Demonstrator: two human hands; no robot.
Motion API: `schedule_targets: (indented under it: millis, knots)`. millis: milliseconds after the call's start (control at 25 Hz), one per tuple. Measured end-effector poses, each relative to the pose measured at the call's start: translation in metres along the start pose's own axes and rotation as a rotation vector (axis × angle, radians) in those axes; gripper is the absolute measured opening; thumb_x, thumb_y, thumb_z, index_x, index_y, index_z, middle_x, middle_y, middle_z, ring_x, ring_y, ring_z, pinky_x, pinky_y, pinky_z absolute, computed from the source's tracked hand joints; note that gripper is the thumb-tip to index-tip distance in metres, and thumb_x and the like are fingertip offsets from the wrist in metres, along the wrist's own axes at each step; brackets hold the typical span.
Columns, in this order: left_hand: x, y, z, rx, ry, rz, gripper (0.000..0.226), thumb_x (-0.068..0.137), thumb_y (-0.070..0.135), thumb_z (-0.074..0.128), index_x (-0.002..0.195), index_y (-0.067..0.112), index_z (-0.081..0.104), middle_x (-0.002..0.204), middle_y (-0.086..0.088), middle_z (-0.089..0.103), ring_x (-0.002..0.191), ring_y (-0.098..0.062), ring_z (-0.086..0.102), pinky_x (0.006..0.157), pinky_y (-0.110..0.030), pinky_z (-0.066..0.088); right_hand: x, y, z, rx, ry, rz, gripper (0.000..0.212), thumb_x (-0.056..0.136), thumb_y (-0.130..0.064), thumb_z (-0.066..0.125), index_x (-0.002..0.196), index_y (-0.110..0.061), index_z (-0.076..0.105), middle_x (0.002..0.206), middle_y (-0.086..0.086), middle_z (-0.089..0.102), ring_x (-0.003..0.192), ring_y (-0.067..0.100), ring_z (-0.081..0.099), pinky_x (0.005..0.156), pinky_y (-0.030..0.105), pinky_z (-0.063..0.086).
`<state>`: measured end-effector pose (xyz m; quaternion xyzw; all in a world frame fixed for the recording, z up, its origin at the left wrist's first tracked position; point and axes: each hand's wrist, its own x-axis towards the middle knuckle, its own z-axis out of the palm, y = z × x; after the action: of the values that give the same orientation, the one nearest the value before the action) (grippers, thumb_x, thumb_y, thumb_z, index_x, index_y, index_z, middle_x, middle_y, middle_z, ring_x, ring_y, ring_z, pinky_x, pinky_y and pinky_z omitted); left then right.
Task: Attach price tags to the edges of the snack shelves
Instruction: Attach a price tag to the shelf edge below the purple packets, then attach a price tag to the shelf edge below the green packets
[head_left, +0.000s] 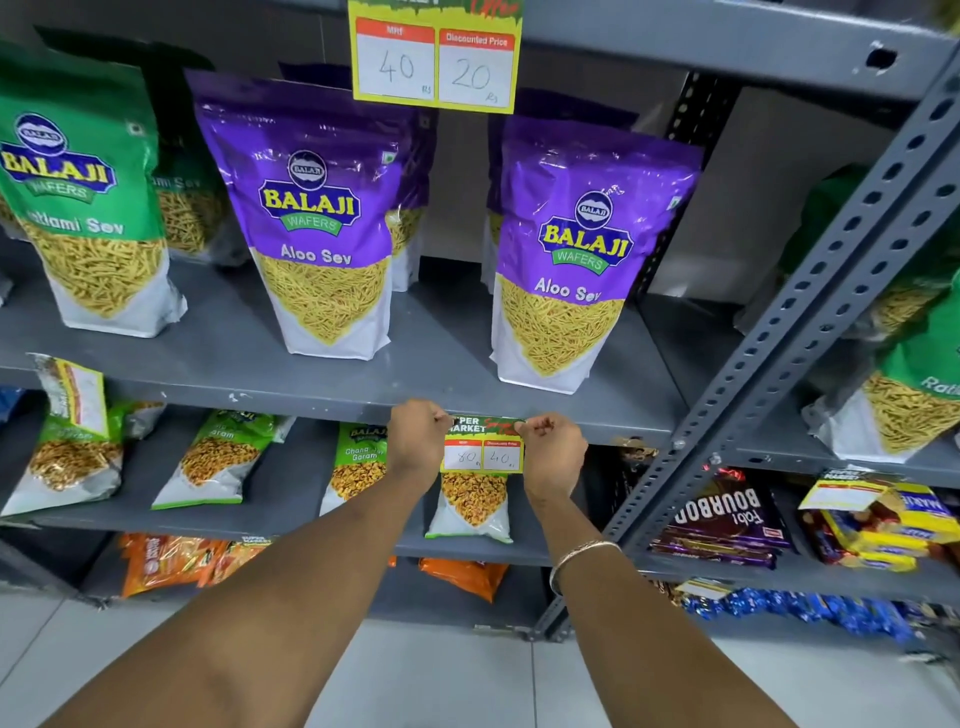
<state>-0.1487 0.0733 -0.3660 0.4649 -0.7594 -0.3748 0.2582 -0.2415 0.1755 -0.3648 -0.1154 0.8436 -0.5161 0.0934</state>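
While both hands pinch its top corners, the left hand at one end and the right hand at the other, a yellow price tag marked 80 and 40 sits pressed against the front edge of the grey shelf. Purple snack bags stand on that shelf above; another tag hangs from the higher shelf edge.
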Motion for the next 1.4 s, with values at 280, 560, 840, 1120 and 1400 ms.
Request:
schedule_targets:
  millis: [280, 560, 840, 1120, 1400]
  knots:
    - [0.010, 0.010, -0.002, 0.432, -0.089, 0.003, 0.041, 0.083, 0.036, 0.064, 0.079, -0.004, 0.066, 0.089, -0.025, 0.071, 0.090, -0.041, 0.065, 0.072, -0.042, 0.053, 0.020, 0.004, -0.018, -0.621, -0.105, -0.221, 0.038, 0.085, -0.043, 0.064, 0.068, -0.010, 0.053, 0.091, 0.016, 0.071, 0.086, 0.035, 0.065, 0.061, 0.034, 0.044]
    - [-0.008, -0.056, -0.107, 0.339, -0.060, -0.216, 0.043, 0.087, 0.036, 0.057, 0.097, -0.005, 0.065, 0.110, -0.027, 0.067, 0.107, -0.039, 0.061, 0.085, -0.043, 0.050, -0.028, -0.079, 0.015, -0.754, -0.200, -0.633, 0.031, 0.085, -0.038, 0.064, 0.088, -0.007, 0.063, 0.095, 0.016, 0.071, 0.095, 0.034, 0.065, 0.081, 0.038, 0.048]
    - [0.028, -0.195, -0.287, -0.279, 0.135, -0.573, 0.022, 0.092, 0.010, 0.046, 0.085, 0.002, 0.065, 0.096, -0.018, 0.073, 0.092, -0.030, 0.069, 0.074, -0.031, 0.059, -0.162, -0.197, 0.200, -0.496, -0.538, -0.716, 0.012, 0.088, -0.008, 0.057, 0.084, -0.004, 0.067, 0.099, 0.024, 0.071, 0.098, 0.036, 0.066, 0.078, 0.038, 0.050]
    - [0.081, -0.234, -0.309, -0.861, 0.207, -0.697, 0.038, 0.094, -0.011, 0.034, 0.060, 0.006, 0.040, 0.024, -0.003, 0.046, 0.015, -0.003, 0.042, 0.022, -0.009, 0.033, -0.218, -0.235, 0.333, -0.490, -0.698, -0.662, 0.015, 0.087, -0.001, 0.048, 0.082, 0.000, 0.061, 0.103, 0.030, 0.065, 0.104, 0.036, 0.062, 0.066, 0.026, 0.044]
    - [0.079, -0.264, -0.331, -0.840, 0.449, -0.690, 0.020, 0.087, -0.004, 0.054, 0.069, -0.010, 0.059, 0.027, 0.001, 0.050, 0.016, -0.004, 0.041, 0.022, -0.009, 0.030, -0.225, -0.227, 0.345, -0.420, -0.623, -0.614, 0.018, 0.085, 0.002, 0.047, 0.081, -0.005, 0.063, 0.098, 0.023, 0.069, 0.094, 0.035, 0.064, 0.077, 0.038, 0.049]
